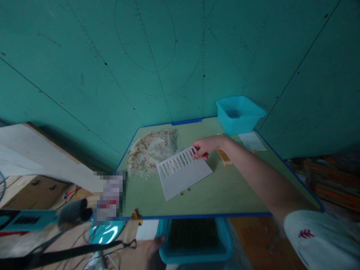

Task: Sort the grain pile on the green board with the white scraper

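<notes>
My right hand reaches across the pale green table and pinches the top corner of a white slotted scraper. The scraper lies tilted, its flat edge toward me, just right of a spread pile of white and brown grains. A few stray grains lie by the scraper's lower edge. Below the table's near edge, my left hand grips the left rim of a blue basket with a dark mesh bottom; only part of that hand shows.
A blue tub stands at the table's back right, with a white paper slip in front of it. A yellow-brown piece lies beside my forearm. Teal wall panels rise behind. A wooden board, cables and clutter sit at the left.
</notes>
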A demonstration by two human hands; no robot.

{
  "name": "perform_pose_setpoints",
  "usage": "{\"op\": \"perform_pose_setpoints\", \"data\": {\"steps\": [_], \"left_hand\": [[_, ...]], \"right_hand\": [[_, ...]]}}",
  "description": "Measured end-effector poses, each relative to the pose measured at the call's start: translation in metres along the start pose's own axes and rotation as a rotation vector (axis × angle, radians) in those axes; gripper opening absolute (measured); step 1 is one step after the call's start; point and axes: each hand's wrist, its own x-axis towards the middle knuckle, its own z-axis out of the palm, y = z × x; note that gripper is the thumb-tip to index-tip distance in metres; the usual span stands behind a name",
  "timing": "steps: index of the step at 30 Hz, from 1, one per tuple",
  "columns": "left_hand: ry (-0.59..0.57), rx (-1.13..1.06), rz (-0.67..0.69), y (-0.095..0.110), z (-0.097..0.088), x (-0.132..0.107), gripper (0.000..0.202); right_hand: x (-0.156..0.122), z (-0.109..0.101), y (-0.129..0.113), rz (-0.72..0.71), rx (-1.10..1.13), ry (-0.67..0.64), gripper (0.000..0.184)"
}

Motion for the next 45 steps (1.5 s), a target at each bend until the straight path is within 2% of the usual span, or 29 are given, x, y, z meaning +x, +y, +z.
{"op": "perform_pose_setpoints", "data": {"steps": [3, 5, 9, 16, 21, 25, 37, 40, 43, 45], "left_hand": [[-0.075, -0.034, -0.082, 0.003, 0.012, -0.006, 0.028], [-0.087, -0.049, -0.095, 0.005, 0.016, -0.007, 0.028], [-0.034, -0.039, -0.069, 0.006, 0.015, -0.006, 0.025], [-0.154, 0.057, -0.11, 0.008, 0.02, -0.008, 0.027], [-0.156, 0.026, -0.108, 0.007, 0.018, -0.008, 0.024], [-0.16, -0.001, -0.076, 0.006, 0.014, -0.004, 0.029], [-0.181, -0.082, -0.053, 0.008, -0.007, 0.0, 0.03], [-0.195, -0.074, -0.036, 0.009, -0.008, 0.0, 0.032], [-0.185, -0.075, -0.025, 0.009, -0.007, 0.002, 0.033], [-0.169, -0.057, -0.022, 0.008, -0.003, 0.002, 0.032]], "right_hand": [[0.001, 0.003, 0.0, 0.045, 0.011, -0.045, 0.019], [0.003, 0.006, -0.001, 0.075, 0.013, -0.079, 0.023], [0.006, 0.017, -0.008, 0.123, 0.008, -0.129, 0.028], [0.009, 0.038, -0.028, 0.153, -0.162, -0.273, 0.026], [0.005, 0.053, -0.044, 0.112, -0.275, -0.259, 0.017], [-0.001, 0.06, -0.056, 0.067, -0.375, -0.22, 0.01], [-0.007, 0.07, -0.066, -0.158, -0.696, -0.156, 0.016], [-0.007, 0.073, -0.069, -0.18, -0.703, -0.169, 0.018], [-0.008, 0.076, -0.072, -0.176, -0.62, -0.209, 0.019], [-0.01, 0.075, -0.074, -0.182, -0.605, -0.188, 0.016]]}}
